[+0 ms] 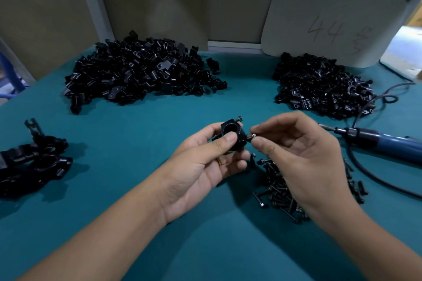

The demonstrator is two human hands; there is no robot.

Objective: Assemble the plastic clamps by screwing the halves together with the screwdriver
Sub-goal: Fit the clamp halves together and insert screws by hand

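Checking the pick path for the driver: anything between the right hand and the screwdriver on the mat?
Nothing visible. The screwdriver lies on the green mat just right of the right hand, with bare mat between them. That hand pinches a screw at the clamp held by the left hand, so it must release first.

I count two heaps of black clamp halves on the counter (159, 125): a larger heap (141, 70) at left and a smaller heap (324, 84) at right. One pile of screws (280, 187), too many to number. One electric screwdriver (383, 141). One assembled clamp (233, 134), two screws in it. One card (331, 25) marked 44.
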